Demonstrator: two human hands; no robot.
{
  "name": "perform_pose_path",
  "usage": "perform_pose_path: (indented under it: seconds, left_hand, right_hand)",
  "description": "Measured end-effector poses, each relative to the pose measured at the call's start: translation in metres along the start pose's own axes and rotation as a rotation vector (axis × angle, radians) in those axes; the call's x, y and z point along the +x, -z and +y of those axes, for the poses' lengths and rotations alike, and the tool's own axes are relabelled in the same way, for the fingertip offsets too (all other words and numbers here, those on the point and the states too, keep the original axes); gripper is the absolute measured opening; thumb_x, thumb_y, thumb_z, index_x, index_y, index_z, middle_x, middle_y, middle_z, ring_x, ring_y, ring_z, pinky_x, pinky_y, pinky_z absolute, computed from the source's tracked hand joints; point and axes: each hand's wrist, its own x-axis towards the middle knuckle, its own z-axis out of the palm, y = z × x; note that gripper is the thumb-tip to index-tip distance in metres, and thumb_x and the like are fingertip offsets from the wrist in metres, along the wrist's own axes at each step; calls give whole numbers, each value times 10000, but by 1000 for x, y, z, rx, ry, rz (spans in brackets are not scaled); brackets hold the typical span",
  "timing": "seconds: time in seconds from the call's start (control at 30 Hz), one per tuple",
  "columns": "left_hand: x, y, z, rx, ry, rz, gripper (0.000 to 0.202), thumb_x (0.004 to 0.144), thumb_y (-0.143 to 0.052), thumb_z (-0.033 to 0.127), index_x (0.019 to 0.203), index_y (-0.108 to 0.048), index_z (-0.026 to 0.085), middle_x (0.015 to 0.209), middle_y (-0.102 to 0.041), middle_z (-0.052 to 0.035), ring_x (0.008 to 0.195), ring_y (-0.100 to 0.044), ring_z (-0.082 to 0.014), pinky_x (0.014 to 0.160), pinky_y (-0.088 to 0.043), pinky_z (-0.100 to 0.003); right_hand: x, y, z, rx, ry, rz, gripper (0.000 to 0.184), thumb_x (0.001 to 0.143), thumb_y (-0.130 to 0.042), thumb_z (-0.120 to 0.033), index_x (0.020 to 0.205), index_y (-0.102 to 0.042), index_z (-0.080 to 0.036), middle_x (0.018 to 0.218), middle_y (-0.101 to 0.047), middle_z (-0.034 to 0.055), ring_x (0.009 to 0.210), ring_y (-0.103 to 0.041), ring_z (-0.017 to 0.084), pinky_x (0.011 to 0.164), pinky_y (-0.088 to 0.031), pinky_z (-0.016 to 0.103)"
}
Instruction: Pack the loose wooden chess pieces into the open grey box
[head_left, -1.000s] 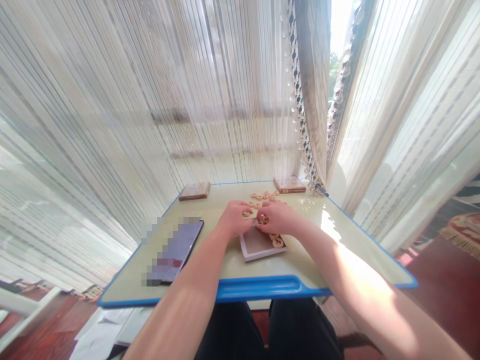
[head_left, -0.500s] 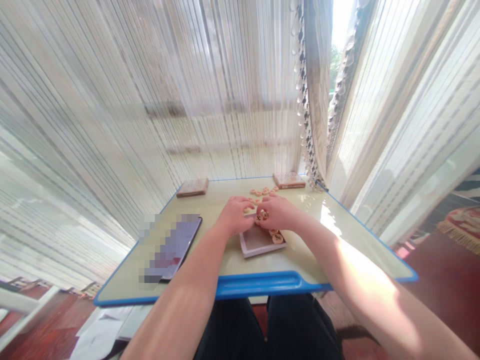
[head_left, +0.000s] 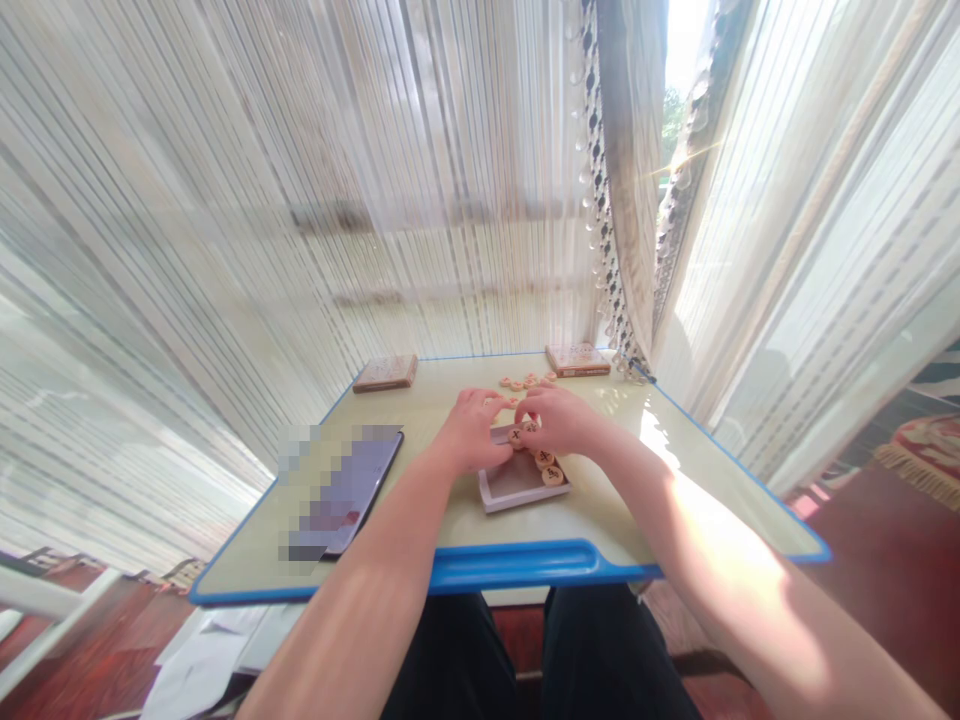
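A shallow white tray point(head_left: 510, 493) lies on the blue-rimmed table point(head_left: 517, 566) in front of me, with a few round wooden game pieces point(head_left: 550, 470) along its right side. My right hand point(head_left: 561, 420) is curled over the tray's far edge, fingers pinched on round wooden pieces point(head_left: 522, 434). My left hand point(head_left: 474, 428) rests beside it at the tray's far left corner, fingers bent down on the table; what is under them is hidden. More loose pieces point(head_left: 525, 382) lie just beyond both hands.
A phone point(head_left: 346, 490) lies on the table to the left. Two flat wooden boxes sit at the far edge, one far left point(head_left: 385, 372), one far right point(head_left: 577, 359). Sheer curtains close around the table's back and sides. My dark-trousered legs point(head_left: 540, 660) are below the rim.
Both hands have drawn slightly nearer the tray's far edge, the right still pinching pieces. The view has shifted a little; the loose pile beyond looks smaller behind the hands.
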Motion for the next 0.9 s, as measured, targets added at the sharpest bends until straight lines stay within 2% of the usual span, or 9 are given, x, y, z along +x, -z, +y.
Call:
perform_pose_path:
  seconds: [0.1,0.27,0.53,0.7,0.9]
  left_hand:
    - [0,1,2,18,25,-26,620,558,-699,306,1161,-565,245,1158,-518,-70,1119,-403,-283,997,-317,-401]
    - [1,0,4,42,51,-46,660,558,-720,419,1180,-544,284,1184,-509,-53,1136,-387,-284,995,-307,-424]
    - [3,-5,4,76,54,-32,609,593,-689,500,1141,-576,257,1174,-544,-63,1124,-420,-283,987,-331,-430]
    - [5,-6,3,23,19,-87,486,655,-657,438,1095,-602,238,1181,-559,-55,1136,-438,-260,998,-345,-382]
    - [5,-7,3,-2,39,-111,460,674,-641,430,1091,-609,238,1160,-580,-53,1148,-440,-262,994,-361,-378]
  right_hand:
    - [0,7,2,23,-40,105,189,708,-581,-279,859,-676,-216,788,-622,34,834,-501,191,808,-357,313]
    - [1,11,3,1,-52,205,183,714,-546,-247,824,-679,-187,681,-589,25,738,-469,172,724,-355,289]
    - [-1,8,-4,16,-27,190,172,721,-546,-248,813,-681,-194,691,-610,28,731,-472,174,702,-346,301]
    - [-2,12,-6,27,6,216,169,731,-551,-259,813,-684,-194,693,-608,27,738,-470,172,713,-347,298]
    - [-3,16,-4,54,12,232,174,733,-546,-253,817,-684,-188,701,-613,25,738,-478,166,740,-359,297]
